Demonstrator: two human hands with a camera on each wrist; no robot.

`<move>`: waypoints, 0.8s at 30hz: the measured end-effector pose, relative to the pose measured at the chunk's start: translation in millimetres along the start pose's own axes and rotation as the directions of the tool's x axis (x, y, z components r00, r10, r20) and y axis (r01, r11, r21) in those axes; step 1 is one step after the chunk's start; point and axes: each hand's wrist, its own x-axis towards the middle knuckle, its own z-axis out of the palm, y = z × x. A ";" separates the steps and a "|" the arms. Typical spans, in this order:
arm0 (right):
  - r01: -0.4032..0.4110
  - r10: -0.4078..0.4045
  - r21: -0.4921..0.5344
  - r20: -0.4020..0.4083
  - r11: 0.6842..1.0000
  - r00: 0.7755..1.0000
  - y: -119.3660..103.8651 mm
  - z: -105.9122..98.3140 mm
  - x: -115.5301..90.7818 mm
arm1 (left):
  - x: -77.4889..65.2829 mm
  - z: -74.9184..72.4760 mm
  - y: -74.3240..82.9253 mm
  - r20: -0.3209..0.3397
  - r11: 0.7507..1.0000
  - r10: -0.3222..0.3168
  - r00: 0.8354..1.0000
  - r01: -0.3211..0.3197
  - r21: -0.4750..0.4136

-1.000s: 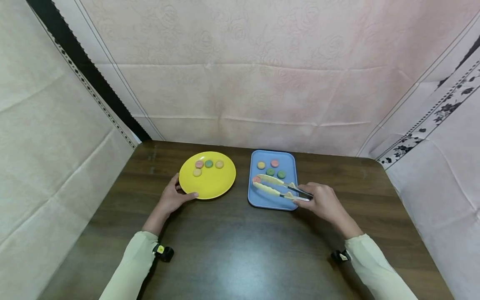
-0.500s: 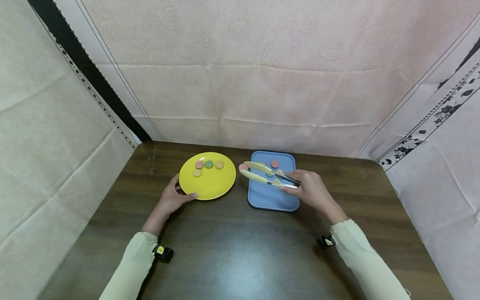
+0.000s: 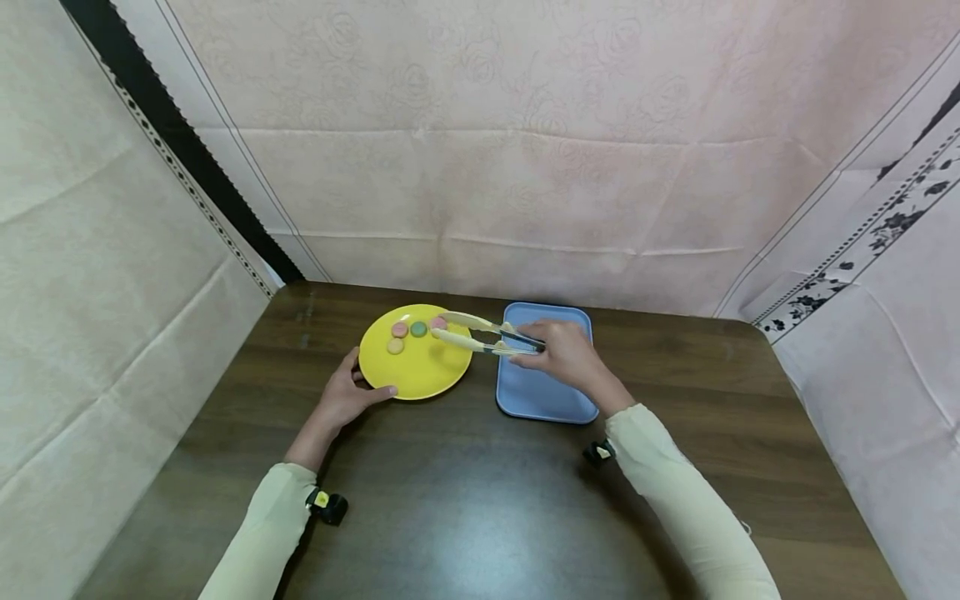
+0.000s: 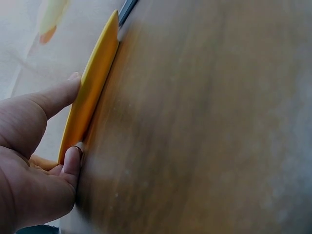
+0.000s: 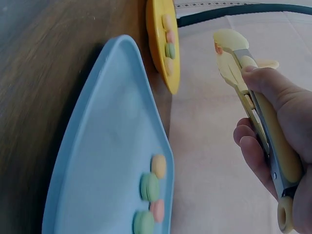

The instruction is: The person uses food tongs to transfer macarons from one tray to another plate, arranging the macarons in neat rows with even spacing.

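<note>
My left hand [image 3: 351, 397] holds the near left rim of the yellow plate [image 3: 423, 379], thumb on top and fingers curled beneath the edge. Cream-tipped tongs [image 3: 459, 339] are gripped in my right hand [image 3: 567, 354], which hovers over the blue tray [image 3: 543, 404]. A pink macaron [image 3: 438, 323] is pinched between the tong tips, raised over the plate's right part. Pink [image 3: 400, 331], green [image 3: 418, 329] and yellow [image 3: 395, 346] macarons lie on the plate; another pale one [image 5: 166, 22] shows there in the right wrist view.
Several macarons, among them a yellow one [image 5: 158, 166] and a pink one [image 5: 157, 210], lie along one side of the tray; my right hand hides them from the head view. The dark wooden table [image 3: 465, 500] ends at a pale cloth backdrop [image 3: 480, 208].
My right hand has carried the tongs and the pink macaron leftward, from the tray to over the plate. The left hand has stayed at the plate's rim.
</note>
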 end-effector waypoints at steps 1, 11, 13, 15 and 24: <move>0.011 -0.011 -0.009 0.008 1.000 1.000 -1.5 3.5 3.5 | 0.3 -0.1 -0.2 0.000 1.000 0.000 1.000 0.000 0.002; 0.000 0.005 -0.062 0.088 0.998 0.996 -8.9 36.7 27.6 | 1.7 -0.4 -1.0 -0.002 1.000 -0.004 1.000 0.004 0.009; -0.022 0.027 -0.044 0.111 0.999 0.993 -8.6 41.9 30.2 | 1.5 -0.8 -1.0 -0.005 1.000 -0.007 1.000 0.007 0.009; -0.032 0.036 -0.030 0.130 0.999 0.991 -7.6 46.3 32.1 | 1.0 -0.9 -0.9 -0.006 1.000 -0.004 1.000 0.004 0.007; -0.068 0.071 -0.028 0.162 0.997 0.984 -5.6 54.8 35.3 | -0.4 -0.2 -0.3 -0.005 1.000 0.001 1.000 -0.001 0.004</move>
